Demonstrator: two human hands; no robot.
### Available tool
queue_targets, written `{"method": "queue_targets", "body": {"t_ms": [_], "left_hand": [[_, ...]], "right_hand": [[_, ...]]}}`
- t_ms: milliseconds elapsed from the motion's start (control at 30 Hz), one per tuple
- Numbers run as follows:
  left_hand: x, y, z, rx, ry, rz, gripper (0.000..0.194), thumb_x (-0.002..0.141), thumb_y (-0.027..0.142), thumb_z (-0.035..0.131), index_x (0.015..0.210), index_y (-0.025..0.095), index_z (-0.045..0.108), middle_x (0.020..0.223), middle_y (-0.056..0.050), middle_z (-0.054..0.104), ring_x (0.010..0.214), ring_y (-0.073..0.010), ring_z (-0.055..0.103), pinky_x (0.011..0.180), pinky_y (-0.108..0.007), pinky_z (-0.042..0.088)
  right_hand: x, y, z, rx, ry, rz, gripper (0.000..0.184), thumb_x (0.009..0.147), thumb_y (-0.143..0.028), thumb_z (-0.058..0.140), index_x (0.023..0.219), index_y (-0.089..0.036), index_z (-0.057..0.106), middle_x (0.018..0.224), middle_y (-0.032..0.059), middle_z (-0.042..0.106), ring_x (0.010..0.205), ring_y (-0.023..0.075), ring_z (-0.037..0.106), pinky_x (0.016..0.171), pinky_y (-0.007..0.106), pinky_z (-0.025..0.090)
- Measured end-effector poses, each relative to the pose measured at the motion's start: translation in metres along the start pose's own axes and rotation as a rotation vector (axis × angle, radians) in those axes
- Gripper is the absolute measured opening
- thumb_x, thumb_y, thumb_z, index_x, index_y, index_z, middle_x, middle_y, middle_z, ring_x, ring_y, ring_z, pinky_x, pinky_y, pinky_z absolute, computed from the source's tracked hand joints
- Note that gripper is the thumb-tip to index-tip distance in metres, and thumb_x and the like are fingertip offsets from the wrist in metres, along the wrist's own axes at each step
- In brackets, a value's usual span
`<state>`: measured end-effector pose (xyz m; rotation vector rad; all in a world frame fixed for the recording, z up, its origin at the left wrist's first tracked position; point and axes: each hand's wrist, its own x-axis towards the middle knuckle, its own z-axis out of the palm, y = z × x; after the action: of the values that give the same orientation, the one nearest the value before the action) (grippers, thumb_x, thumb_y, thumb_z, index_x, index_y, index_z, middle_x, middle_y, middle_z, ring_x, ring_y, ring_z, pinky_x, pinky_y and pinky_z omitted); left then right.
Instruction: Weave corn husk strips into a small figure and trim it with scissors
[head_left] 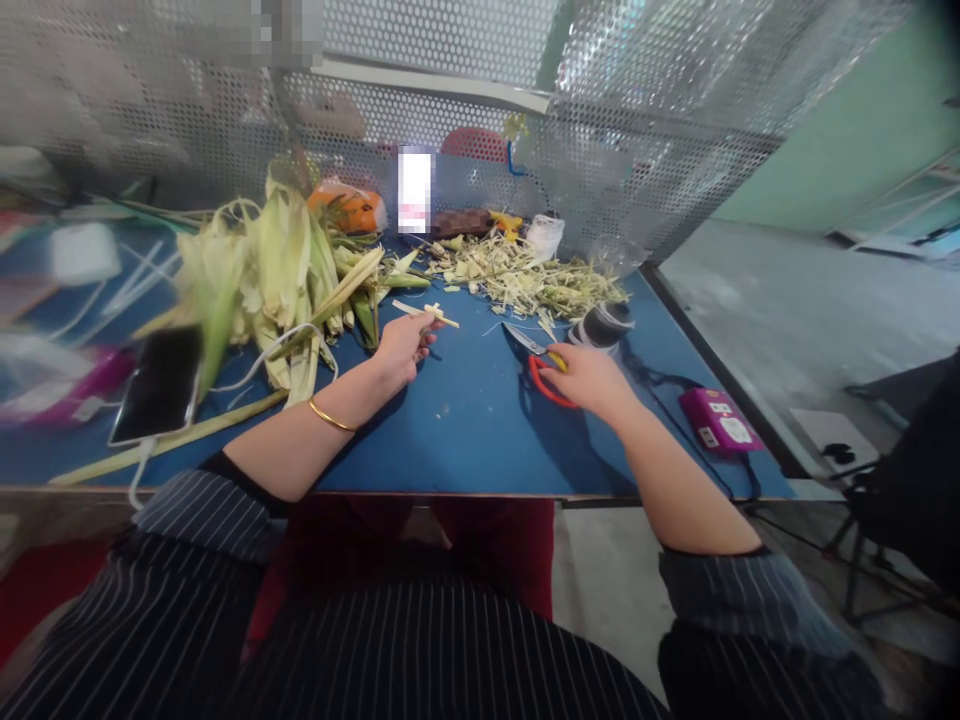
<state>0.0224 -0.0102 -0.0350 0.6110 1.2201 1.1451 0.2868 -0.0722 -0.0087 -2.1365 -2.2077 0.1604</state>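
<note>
Between the fingertips of my left hand (405,345) is a short pale strip of corn husk (444,318), knotted or crossed near the fingers. My right hand (596,380) grips a pair of scissors (553,388) with red and yellow handles, resting on or just over the blue tabletop. The blades (523,338) point up and left, toward the husk strip but apart from it. Left of my left hand lies a large heap of corn husks (289,250). Beyond both hands spreads a pile of small husk trimmings (517,275).
A black-screened phone (161,385) with a white cable lies at the left. A dark and white spool-like roll (604,325) stands beyond my right hand, and a purple box (720,420) sits near the right edge. Perforated sheeting (465,110) closes off the back of the blue table (457,430).
</note>
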Motion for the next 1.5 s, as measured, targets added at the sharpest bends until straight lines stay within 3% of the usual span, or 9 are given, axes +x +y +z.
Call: {"method": "queue_targets", "body": {"t_ms": [100,167,267,333,467,633,867,1167,1500], "left_hand": [[-0.001,0.002,0.000,-0.006,-0.037,-0.009,0.007,0.086,0.018,0.066,0.080,0.015,0.067,0.084,-0.004,0.073,0.052,-0.0044,0.052,0.046,-0.018,0.034],[-0.003,0.003,0.001,-0.026,-0.083,-0.020,0.007,0.087,0.019,0.066,0.081,0.015,0.068,0.086,-0.005,0.074,0.053,-0.0046,0.054,0.047,-0.018,0.036],[-0.006,0.005,0.002,-0.052,-0.156,-0.041,0.011,0.089,0.023,0.066,0.084,0.014,0.069,0.088,-0.006,0.074,0.056,-0.0059,0.058,0.049,-0.019,0.040],[-0.007,0.004,0.002,-0.064,-0.190,-0.042,0.012,0.091,0.024,0.064,0.086,0.014,0.069,0.089,-0.006,0.074,0.058,-0.0069,0.061,0.049,-0.019,0.042],[-0.007,0.001,0.002,-0.086,-0.249,-0.015,0.010,0.091,0.023,0.064,0.090,0.015,0.069,0.093,-0.006,0.074,0.065,-0.0086,0.067,0.051,-0.018,0.047],[-0.014,0.002,0.005,-0.093,-0.283,0.010,0.006,0.089,0.020,0.066,0.087,0.016,0.070,0.094,-0.005,0.074,0.067,-0.0093,0.068,0.052,-0.019,0.048],[-0.031,-0.004,0.012,-0.026,-0.335,-0.058,0.006,0.079,0.017,0.076,0.078,0.016,0.070,0.069,0.000,0.065,0.058,-0.0079,0.059,0.055,-0.022,0.045],[-0.027,-0.012,0.012,0.072,-0.348,-0.048,0.007,0.077,0.017,0.077,0.079,0.013,0.073,0.072,-0.002,0.066,0.056,-0.0062,0.052,0.056,-0.022,0.041],[-0.031,-0.012,0.014,0.139,-0.350,0.044,0.019,0.073,0.028,0.080,0.085,0.015,0.074,0.075,-0.004,0.070,0.060,-0.0089,0.058,0.053,-0.022,0.041]], "right_hand": [[0.019,-0.008,-0.005,0.265,0.137,0.031,0.044,0.082,-0.036,0.063,0.119,-0.015,0.071,0.113,0.0134,0.073,0.101,0.0288,0.068,0.092,0.041,0.051],[0.026,-0.011,-0.011,0.496,0.205,0.064,0.049,0.078,-0.037,0.068,0.122,-0.016,0.068,0.100,0.0101,0.074,0.083,0.0230,0.068,0.080,0.038,0.054],[0.030,-0.015,-0.018,0.750,0.032,0.072,0.061,0.069,-0.045,0.077,0.123,-0.017,0.066,0.070,0.0010,0.064,0.052,0.0138,0.053,0.053,0.031,0.047],[0.030,-0.020,-0.018,0.762,-0.017,0.059,0.062,0.058,-0.045,0.085,0.111,-0.016,0.071,0.061,-0.0026,0.057,0.048,0.0105,0.046,0.048,0.027,0.040],[0.035,-0.036,-0.010,0.996,0.195,0.037,0.066,0.051,-0.048,0.088,0.105,-0.017,0.068,0.063,-0.0046,0.055,0.047,0.0084,0.046,0.043,0.025,0.039],[0.042,-0.062,-0.004,1.406,0.167,-0.037,0.066,0.057,-0.052,0.084,0.110,-0.023,0.058,0.084,-0.0008,0.066,0.046,0.0081,0.055,0.039,0.023,0.041],[0.040,-0.073,0.011,1.388,0.025,0.024,0.061,0.051,-0.047,0.088,0.099,-0.022,0.060,0.078,-0.0012,0.068,0.045,0.0082,0.051,0.039,0.023,0.039],[0.039,-0.065,0.023,1.295,0.004,-0.090,0.054,0.055,-0.040,0.084,0.100,-0.021,0.061,0.072,-0.0028,0.063,0.055,0.0087,0.052,0.045,0.020,0.040],[0.038,-0.065,0.013,1.320,-0.006,-0.042,0.054,0.056,-0.044,0.084,0.098,-0.024,0.058,0.067,-0.0045,0.060,0.053,0.0098,0.051,0.044,0.022,0.038]]}}
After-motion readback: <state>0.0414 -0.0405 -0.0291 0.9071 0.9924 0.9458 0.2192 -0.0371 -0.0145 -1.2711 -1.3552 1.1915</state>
